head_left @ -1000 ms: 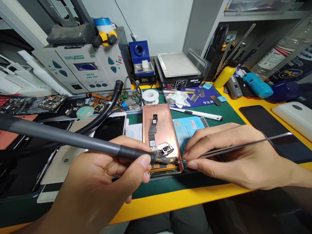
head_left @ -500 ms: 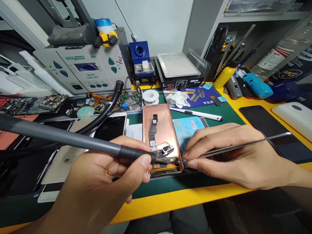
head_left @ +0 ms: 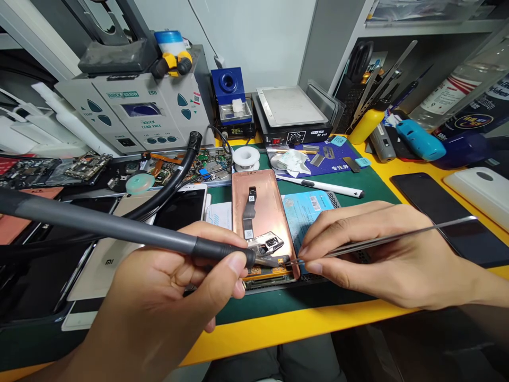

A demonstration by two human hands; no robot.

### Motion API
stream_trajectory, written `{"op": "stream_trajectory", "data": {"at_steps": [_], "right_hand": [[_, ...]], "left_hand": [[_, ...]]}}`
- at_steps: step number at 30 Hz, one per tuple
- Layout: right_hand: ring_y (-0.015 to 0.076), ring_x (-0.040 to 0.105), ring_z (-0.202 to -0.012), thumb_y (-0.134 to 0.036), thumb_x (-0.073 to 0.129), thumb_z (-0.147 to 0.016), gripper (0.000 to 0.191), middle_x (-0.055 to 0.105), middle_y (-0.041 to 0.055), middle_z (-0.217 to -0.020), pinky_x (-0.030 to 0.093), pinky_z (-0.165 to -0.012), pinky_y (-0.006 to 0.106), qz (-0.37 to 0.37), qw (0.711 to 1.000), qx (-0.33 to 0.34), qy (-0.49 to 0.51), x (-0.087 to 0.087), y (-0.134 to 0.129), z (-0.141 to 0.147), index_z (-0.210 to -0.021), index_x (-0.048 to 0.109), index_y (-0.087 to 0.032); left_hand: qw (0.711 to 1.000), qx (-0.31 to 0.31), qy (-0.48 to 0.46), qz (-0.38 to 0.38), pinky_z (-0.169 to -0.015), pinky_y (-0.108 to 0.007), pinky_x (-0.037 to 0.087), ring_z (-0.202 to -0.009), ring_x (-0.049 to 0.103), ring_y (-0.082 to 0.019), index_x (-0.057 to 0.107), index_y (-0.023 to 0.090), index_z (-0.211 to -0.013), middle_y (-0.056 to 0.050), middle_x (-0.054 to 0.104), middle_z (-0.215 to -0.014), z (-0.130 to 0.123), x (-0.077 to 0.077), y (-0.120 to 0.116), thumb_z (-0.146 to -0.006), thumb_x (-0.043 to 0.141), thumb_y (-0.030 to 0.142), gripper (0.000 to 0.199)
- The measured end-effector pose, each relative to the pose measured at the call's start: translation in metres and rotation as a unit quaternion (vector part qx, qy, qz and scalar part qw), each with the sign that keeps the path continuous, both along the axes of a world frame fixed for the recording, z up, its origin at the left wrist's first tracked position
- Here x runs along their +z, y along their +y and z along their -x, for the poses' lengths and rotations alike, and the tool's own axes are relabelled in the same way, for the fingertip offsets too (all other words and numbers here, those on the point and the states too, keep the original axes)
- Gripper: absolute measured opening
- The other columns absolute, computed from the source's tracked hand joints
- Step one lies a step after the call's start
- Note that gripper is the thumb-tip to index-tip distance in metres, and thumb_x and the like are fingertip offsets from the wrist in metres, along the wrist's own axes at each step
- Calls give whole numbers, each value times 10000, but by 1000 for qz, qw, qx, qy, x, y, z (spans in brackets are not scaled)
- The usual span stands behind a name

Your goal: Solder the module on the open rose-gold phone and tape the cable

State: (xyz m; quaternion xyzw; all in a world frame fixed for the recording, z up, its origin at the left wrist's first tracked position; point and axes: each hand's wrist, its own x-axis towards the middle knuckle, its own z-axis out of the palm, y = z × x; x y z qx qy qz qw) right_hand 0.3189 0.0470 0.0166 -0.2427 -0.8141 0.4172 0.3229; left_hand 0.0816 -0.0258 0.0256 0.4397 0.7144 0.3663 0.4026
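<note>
A copper-coloured phone screen panel (head_left: 260, 193) lies back side up on the green mat. A dark flex cable (head_left: 249, 213) runs along it, and an orange flex strip (head_left: 267, 276) crosses its near edge. My left hand (head_left: 178, 286) is closed around the grip of a soldering iron (head_left: 155, 233). The iron's metal tip reaches the small contacts near the panel's lower right corner. My right hand (head_left: 366, 254) pinches metal tweezers (head_left: 392, 237), whose points meet the iron's tip there. Whether the tweezers grip anything is too small to tell.
A grey hot-air station (head_left: 139, 116) stands at the back left, beside the soldering station (head_left: 236, 130) reading 385 and a heating plate (head_left: 292, 106). A solder spool (head_left: 245, 158) sits behind the panel. Phones (head_left: 186, 207) lie left; another phone (head_left: 437, 212) lies right. A black hose (head_left: 175, 183) arches at left.
</note>
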Motion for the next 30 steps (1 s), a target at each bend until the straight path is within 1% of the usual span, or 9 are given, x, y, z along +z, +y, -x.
{"op": "stream_trajectory", "data": {"at_steps": [5,7,11,15,16,20,25,30], "right_hand": [[172,807,-695,-42,836,-895,76,860,95,-850,660,-631,239,6,1000,3,6,1,0,0,-934,870,-97],[172,807,-695,-37,831,-897,85,860,94,-850,661,-634,239,5,1000,2,3,1,0,0,-936,872,-100],[174,809,-704,-30,833,-895,80,858,99,-846,662,-644,241,1,1000,6,6,1,1,0,-933,871,-90],[172,811,-721,-33,834,-905,58,859,112,-859,662,-658,239,-4,1000,9,1,1,2,1,-941,870,-62],[170,811,-724,-35,833,-908,55,859,111,-862,663,-662,237,-5,1000,10,0,1,2,0,-941,869,-60],[168,815,-727,-29,831,-909,58,860,108,-861,667,-671,229,-9,1000,10,-5,1,1,-1,-941,869,-59],[174,813,-709,-48,839,-906,58,858,100,-844,665,-657,233,-3,1000,5,-1,0,1,-1,-936,872,-85],[178,815,-707,-40,833,-905,77,860,97,-841,664,-655,235,3,1000,5,3,1,0,1,-927,874,-102]], "left_hand": [[1000,-8,-7,-2,-412,-136,470,-468,621,-96,741,250,-888,37,741,-623,1,-1,0,-819,696,486,250],[1000,-9,-8,0,-408,-145,476,-455,618,-99,737,252,-890,43,735,-613,1,-2,0,-816,700,489,251],[1000,8,-15,10,-396,-147,478,-510,679,-128,730,264,-892,46,748,-623,2,-2,0,-780,715,491,254],[1000,-7,-5,6,-412,-144,486,-410,539,-74,739,260,-905,61,727,-590,1,-1,-1,-813,697,488,248],[1000,-12,-3,5,-411,-138,482,-405,525,-67,737,258,-899,61,728,-594,1,0,-1,-825,691,481,239],[1000,-4,-7,4,-408,-148,492,-426,572,-88,741,253,-917,59,720,-580,1,0,0,-806,696,484,260],[999,-9,-26,27,-387,-139,476,-467,628,-96,746,240,-857,25,764,-655,3,0,3,-755,722,507,287],[998,0,-48,33,-375,-148,473,-581,734,-165,743,230,-872,-8,768,-665,4,-2,4,-732,753,506,309]]}}
